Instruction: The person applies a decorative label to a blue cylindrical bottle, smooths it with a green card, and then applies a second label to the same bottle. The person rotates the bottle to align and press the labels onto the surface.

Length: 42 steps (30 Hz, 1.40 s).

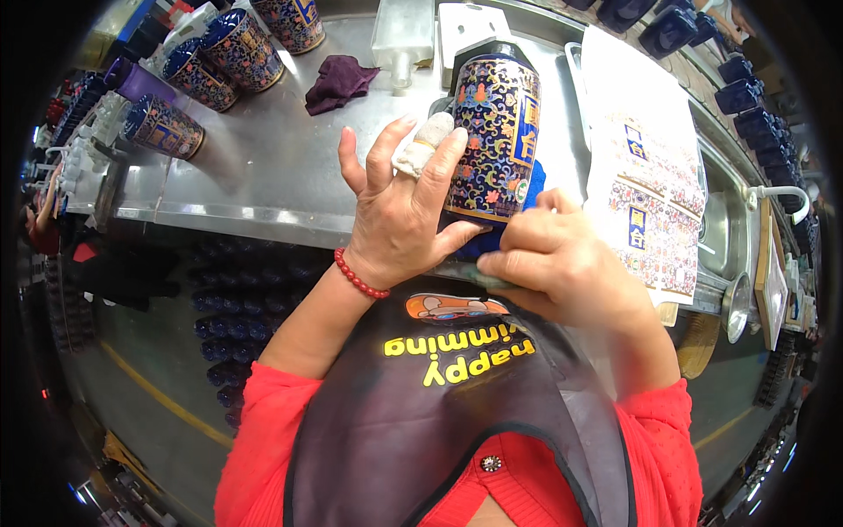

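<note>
One patterned blue jar [493, 132] stands upright at the near edge of the steel bench [281, 167]. The left hand [399, 215] lies spread flat against the jar's side, one finger wrapped in white tape. The right hand [549, 255] is curled tight at the jar's base, pressing there. Four more patterned jars [224, 53] lie at the far left. One dark cloth [338, 81] lies nearby, and one printed sheet [645, 167] lies just right.

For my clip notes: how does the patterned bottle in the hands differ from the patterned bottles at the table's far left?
The held bottle stands upright against the table edge, steadied by the left hand and right hand; the far-left bottles lie tilted, untouched. The held bottle appears larger, being nearer. All share the dark blue floral pattern.
</note>
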Available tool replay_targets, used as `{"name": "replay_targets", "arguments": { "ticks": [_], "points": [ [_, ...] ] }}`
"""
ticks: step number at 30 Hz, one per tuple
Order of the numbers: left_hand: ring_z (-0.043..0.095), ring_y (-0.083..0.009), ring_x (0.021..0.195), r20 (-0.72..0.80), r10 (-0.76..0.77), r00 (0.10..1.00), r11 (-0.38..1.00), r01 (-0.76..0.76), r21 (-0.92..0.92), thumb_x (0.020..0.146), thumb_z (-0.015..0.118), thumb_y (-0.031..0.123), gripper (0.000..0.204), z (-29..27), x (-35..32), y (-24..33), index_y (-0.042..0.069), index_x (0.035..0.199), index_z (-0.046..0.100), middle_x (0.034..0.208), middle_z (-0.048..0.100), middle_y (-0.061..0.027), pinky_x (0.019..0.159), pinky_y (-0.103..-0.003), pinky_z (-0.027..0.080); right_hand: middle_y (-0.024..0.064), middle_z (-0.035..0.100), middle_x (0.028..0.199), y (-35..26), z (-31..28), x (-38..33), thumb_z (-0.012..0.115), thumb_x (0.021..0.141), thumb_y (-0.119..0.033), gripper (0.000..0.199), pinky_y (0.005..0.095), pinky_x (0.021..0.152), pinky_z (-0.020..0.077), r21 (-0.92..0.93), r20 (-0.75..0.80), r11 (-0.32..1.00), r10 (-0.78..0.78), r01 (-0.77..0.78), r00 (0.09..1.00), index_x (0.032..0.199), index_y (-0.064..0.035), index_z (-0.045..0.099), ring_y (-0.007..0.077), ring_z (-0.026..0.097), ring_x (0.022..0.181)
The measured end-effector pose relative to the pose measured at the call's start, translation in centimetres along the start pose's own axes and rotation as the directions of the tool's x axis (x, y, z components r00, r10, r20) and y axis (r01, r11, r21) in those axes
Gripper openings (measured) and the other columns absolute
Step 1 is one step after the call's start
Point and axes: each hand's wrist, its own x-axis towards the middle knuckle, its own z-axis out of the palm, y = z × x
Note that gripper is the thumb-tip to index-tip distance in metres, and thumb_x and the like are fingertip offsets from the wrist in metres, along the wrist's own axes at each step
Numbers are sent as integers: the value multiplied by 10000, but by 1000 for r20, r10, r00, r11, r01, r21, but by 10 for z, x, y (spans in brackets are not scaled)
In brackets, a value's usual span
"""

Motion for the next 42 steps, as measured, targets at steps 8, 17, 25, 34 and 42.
{"name": "replay_targets", "arguments": {
  "ticks": [8, 17, 25, 34, 42],
  "points": [
    [318, -359, 1402, 71, -152, 986, 982, 159, -101, 758, 794, 512, 966, 14, -7, 1, 48, 1507, 399, 1222, 636, -138, 1167, -647, 32, 7, 533, 777, -7, -7, 22, 825, 712, -155, 249, 379, 762, 436, 22, 172, 999, -44, 41, 984, 932, -123, 713, 207, 592, 727],
    [395, -341, 1324, 39, -138, 990, 987, 141, -79, 720, 822, 547, 903, 10, 1, 10, 74, 1414, 491, 1310, 576, -74, 1143, -687, 58, 42, 550, 756, 31, -17, 40, 738, 714, -195, 215, 458, 799, 464, -484, -106, 874, -100, 37, 989, 906, -168, 646, 222, 622, 775],
    [399, -369, 1364, 102, -143, 984, 985, 152, -85, 802, 774, 579, 909, 13, -10, 5, -20, 1424, 490, 1384, 567, -117, 1175, -647, 22, 48, 580, 810, 61, -47, 59, 743, 809, -123, 172, 419, 740, 461, -584, -287, 764, 121, -274, 950, 976, -144, 707, 222, 605, 756],
    [351, -340, 1380, 66, -115, 991, 992, 117, -35, 773, 785, 577, 945, 14, -5, 16, 74, 1494, 440, 1430, 506, -68, 1156, -681, 30, 53, 596, 840, 76, -33, 36, 772, 791, -136, 228, 382, 665, 468, -318, -500, 915, 61, -249, 864, 1006, -108, 700, 230, 598, 718],
    [376, -364, 1394, 159, -159, 974, 982, 173, -79, 792, 747, 620, 969, 13, -12, 6, 34, 1498, 434, 1458, 500, -136, 1150, -701, 38, 88, 631, 842, 66, -39, 30, 820, 838, -167, 255, 397, 736, 517, 653, -205, 618, 701, -438, 683, 1043, -56, 718, 237, 631, 780]
  ]
}}
